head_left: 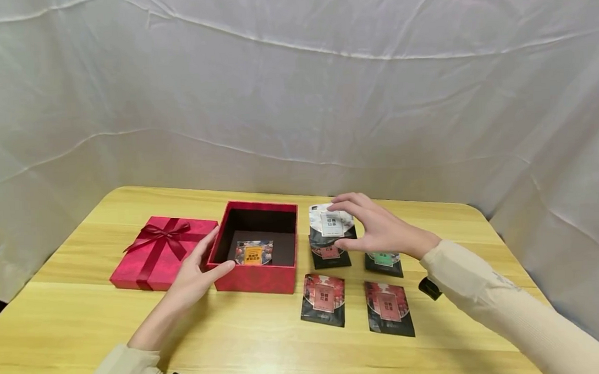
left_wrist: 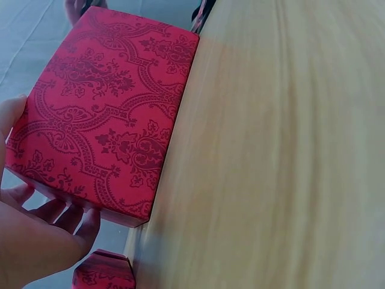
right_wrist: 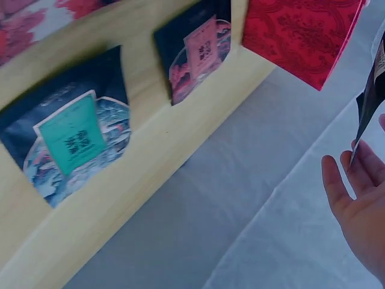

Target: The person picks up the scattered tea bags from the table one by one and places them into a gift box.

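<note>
My left hand [head_left: 195, 270] rests against the left side of an uncovered red patterned box [head_left: 258, 280], its thumb on the front rim. In the left wrist view, the fingertips touch one side of that box [left_wrist: 108, 114]. Inside lies a tea packet with an orange label [head_left: 254, 253]. To the right of the box, my right hand [head_left: 375, 228] pinches a white-and-black tea packet [head_left: 333, 225] by its right edge. That packet partly covers a red-labelled packet [head_left: 329, 258] below it. The right wrist view shows the held packet [right_wrist: 370, 99] nearly edge-on between the fingers.
A red lid with a dark ribbon bow [head_left: 164, 235] lies left of the box. On the table [head_left: 255, 342] are a green-labelled packet [head_left: 384, 263] and two red-labelled packets, one nearer the box [head_left: 323, 300], the other farther right [head_left: 389, 309]. White cloth [head_left: 296, 99] hangs behind the table.
</note>
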